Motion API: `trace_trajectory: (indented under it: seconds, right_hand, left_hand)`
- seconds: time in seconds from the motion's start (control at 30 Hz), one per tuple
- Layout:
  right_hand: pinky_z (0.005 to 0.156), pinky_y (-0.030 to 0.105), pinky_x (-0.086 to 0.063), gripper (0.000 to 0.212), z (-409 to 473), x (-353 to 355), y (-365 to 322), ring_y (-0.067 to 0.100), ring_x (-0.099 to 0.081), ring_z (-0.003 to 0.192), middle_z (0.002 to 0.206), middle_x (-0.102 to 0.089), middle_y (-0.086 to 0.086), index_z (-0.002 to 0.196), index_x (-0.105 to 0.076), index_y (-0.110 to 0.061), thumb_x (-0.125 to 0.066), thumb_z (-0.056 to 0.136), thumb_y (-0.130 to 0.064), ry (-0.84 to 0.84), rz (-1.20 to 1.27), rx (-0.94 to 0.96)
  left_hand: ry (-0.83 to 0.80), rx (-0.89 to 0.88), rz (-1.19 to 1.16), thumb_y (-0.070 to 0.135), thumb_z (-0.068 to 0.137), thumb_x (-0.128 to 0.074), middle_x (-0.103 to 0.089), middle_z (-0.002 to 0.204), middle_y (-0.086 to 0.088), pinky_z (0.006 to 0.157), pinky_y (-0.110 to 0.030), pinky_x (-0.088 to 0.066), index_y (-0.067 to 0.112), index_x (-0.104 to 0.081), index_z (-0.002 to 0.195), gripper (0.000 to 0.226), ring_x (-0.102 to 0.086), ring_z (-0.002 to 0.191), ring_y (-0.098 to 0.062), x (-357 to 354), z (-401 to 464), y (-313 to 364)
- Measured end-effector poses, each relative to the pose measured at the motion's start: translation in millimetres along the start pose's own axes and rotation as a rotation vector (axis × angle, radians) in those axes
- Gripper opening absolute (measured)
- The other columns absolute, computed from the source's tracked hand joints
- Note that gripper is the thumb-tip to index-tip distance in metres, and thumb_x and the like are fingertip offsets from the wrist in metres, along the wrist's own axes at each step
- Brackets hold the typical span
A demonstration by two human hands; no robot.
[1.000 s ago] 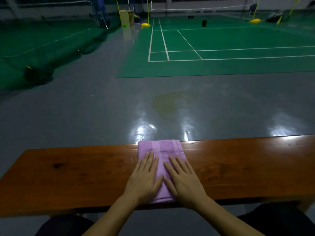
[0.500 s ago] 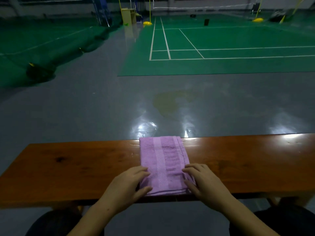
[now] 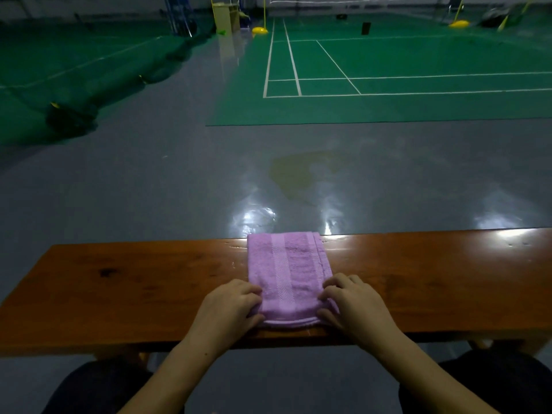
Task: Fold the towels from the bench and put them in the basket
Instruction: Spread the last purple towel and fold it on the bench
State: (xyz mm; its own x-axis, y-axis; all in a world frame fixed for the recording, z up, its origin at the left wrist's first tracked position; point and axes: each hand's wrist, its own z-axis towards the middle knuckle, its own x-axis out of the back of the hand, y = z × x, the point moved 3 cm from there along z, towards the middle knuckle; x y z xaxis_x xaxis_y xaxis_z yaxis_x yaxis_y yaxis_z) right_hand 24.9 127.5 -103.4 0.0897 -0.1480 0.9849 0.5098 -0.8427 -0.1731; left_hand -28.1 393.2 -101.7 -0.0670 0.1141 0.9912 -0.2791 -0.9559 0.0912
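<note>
**Purple towel folded on the bench, both hands on its near corners**

While the purple towel (image 3: 288, 270) lies folded into a narrow rectangle across the wooden bench (image 3: 134, 282), both hands grab its near end. Left hand (image 3: 228, 309) curls its fingers over the near-left corner with the thumb tucked at the edge, and right hand (image 3: 354, 306) does the same on the near-right corner. So the hands sit apart, towel between them, each pinching cloth. Far end reaches the bench's back edge. Beyond it: shiny grey floor (image 3: 149, 189) and a green badminton court (image 3: 388, 70).
</note>
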Motion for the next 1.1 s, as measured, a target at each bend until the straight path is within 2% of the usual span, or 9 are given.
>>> trace_trajectory:
  seconds: [0.3,0.43,0.5,0.6,0.7,0.87,0.97,1.03,1.1]
  right_hand:
    - [0.085,0.032,-0.049,0.034,12.9,-15.3,-3.3,0.019,-0.050,0.105,0.126,-0.059,-0.002,0.109,-0.065,-0.027,-0.049,0.098,-0.055,0.109,-0.104,-0.010]
    - [0.106,0.039,-0.046,0.034,6.8,-4.2,-7.6,0.022,-0.043,0.129,0.149,-0.050,-0.001,0.111,-0.065,-0.026,-0.052,0.097,-0.054,0.062,-0.040,0.039]
    - [0.112,0.037,-0.045,0.029,1.1,10.0,-7.0,0.013,-0.037,0.135,0.151,-0.046,-0.010,0.112,-0.061,-0.030,-0.051,0.099,-0.054,0.035,0.120,0.055]
    - [0.093,0.030,-0.057,0.023,-12.2,31.3,-9.1,0.000,-0.055,0.111,0.127,-0.059,-0.015,0.106,-0.056,-0.036,-0.053,0.098,-0.057,-0.012,0.439,0.013]
    - [0.068,0.030,-0.059,0.014,-23.0,36.8,-13.2,0.010,-0.067,0.077,0.092,-0.069,-0.009,0.102,-0.053,-0.036,-0.054,0.105,-0.049,-0.075,0.592,-0.025]
    - [0.067,0.027,-0.060,0.011,-25.1,37.5,-9.9,0.006,-0.071,0.083,0.091,-0.074,-0.011,0.102,-0.062,-0.031,-0.062,0.103,-0.042,-0.041,0.743,-0.094]
    - [0.073,0.035,-0.059,0.014,-19.4,36.2,-2.6,0.012,-0.070,0.082,0.091,-0.076,-0.007,0.094,-0.072,-0.025,-0.072,0.097,-0.038,0.031,0.817,-0.161]
    - [0.071,0.032,-0.057,0.014,-17.0,35.7,1.2,0.013,-0.072,0.080,0.089,-0.077,-0.003,0.089,-0.076,-0.020,-0.076,0.095,-0.033,0.034,0.888,-0.222]
    - [0.068,0.027,-0.056,0.015,-15.6,33.0,2.1,0.008,-0.072,0.077,0.086,-0.078,-0.003,0.087,-0.078,-0.019,-0.075,0.095,-0.031,-0.010,0.979,-0.291]
  left_hand:
    - [0.049,0.022,-0.006,0.042,0.084,-0.062,-0.070,0.106,0.010,0.076,-0.030,-0.058,0.027,-0.070,0.097,0.021,-0.063,0.093,-0.012,-4.8,10.9,0.2]
    - [0.047,0.107,-0.229,0.045,0.085,-0.069,-0.069,0.099,0.015,0.069,-0.025,-0.056,0.028,-0.066,0.093,0.019,-0.061,0.083,-0.005,7.5,6.1,-2.2]
    - [0.092,0.133,-0.365,0.042,0.086,-0.076,-0.070,0.087,0.016,0.060,-0.018,-0.051,0.028,-0.067,0.091,0.018,-0.063,0.073,-0.005,19.5,2.3,-1.5]
    - [0.104,0.119,-0.525,0.039,0.087,-0.078,-0.070,0.079,0.017,0.057,-0.023,-0.055,0.029,-0.064,0.088,0.018,-0.067,0.070,-0.006,37.5,-3.1,3.1]
    - [0.062,0.135,-0.724,0.038,0.083,-0.073,-0.074,0.083,0.015,0.066,-0.035,-0.063,0.031,-0.066,0.093,0.014,-0.074,0.077,-0.010,43.9,-8.5,3.4]
    - [-0.051,0.209,-0.957,0.011,0.092,-0.073,-0.079,0.086,-0.001,0.074,-0.028,-0.060,0.035,-0.046,0.131,0.053,-0.077,0.081,-0.018,49.0,-8.2,6.5]
    - [-0.119,0.248,-1.069,0.006,0.095,-0.066,-0.072,0.076,-0.011,0.070,-0.032,-0.052,0.033,-0.052,0.132,0.048,-0.065,0.070,-0.017,45.9,-6.8,4.7]
    - [-0.140,0.279,-1.146,0.000,0.096,-0.062,-0.060,0.068,-0.003,0.065,-0.028,-0.046,0.025,-0.062,0.126,0.039,-0.053,0.067,-0.015,43.7,-5.0,5.4]
    - [-0.136,0.342,-1.226,0.000,0.098,-0.061,-0.061,0.073,-0.002,0.063,-0.027,-0.049,0.019,-0.071,0.117,0.029,-0.055,0.068,-0.014,42.2,-1.7,8.9]
